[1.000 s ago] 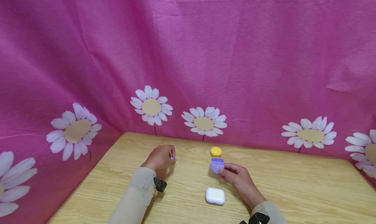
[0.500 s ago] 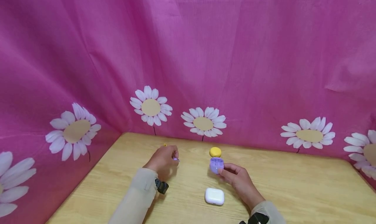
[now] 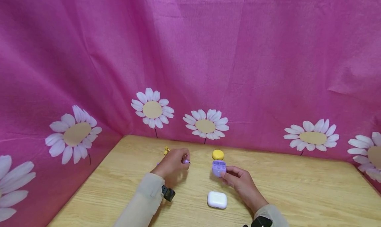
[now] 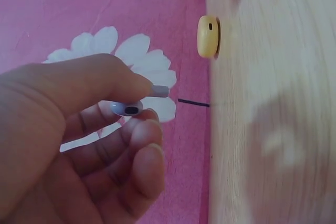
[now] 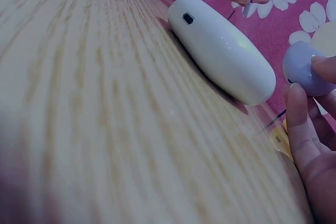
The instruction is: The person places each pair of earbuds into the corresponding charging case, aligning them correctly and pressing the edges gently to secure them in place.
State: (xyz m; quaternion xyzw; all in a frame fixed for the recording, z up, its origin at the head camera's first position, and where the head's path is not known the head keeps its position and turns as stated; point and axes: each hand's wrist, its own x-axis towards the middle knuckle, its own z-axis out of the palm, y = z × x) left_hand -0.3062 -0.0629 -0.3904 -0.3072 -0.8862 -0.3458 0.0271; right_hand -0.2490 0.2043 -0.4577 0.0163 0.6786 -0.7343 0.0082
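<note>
White case (image 3: pixel 217 200) lies closed on the wooden table (image 3: pixel 297 194); places below go by it. Left hand (image 3: pixel 174 164), beyond and left of the white case, pinches a purple earbud (image 4: pixel 160 91) between thumb and fingers, stem poking out past the thumb. Right hand (image 3: pixel 242 185), just right of and beyond the white case, grasps the purple case (image 3: pixel 219 167), thumb on the near side. Purple case is open, slots showing, straight beyond the white case. Yellow case (image 3: pixel 218 154) sits farther beyond, in line with both. Small yellow piece (image 3: pixel 166 150) lies far beyond and left of the white case, past the left hand; too small to tell details. Light sleeves, black wrist device (image 3: pixel 168 193) on the left arm, leftward of the white case. Pink cloth (image 3: pixel 262 65) with white daisies (image 3: pixel 205 124) hangs beyond everything.
</note>
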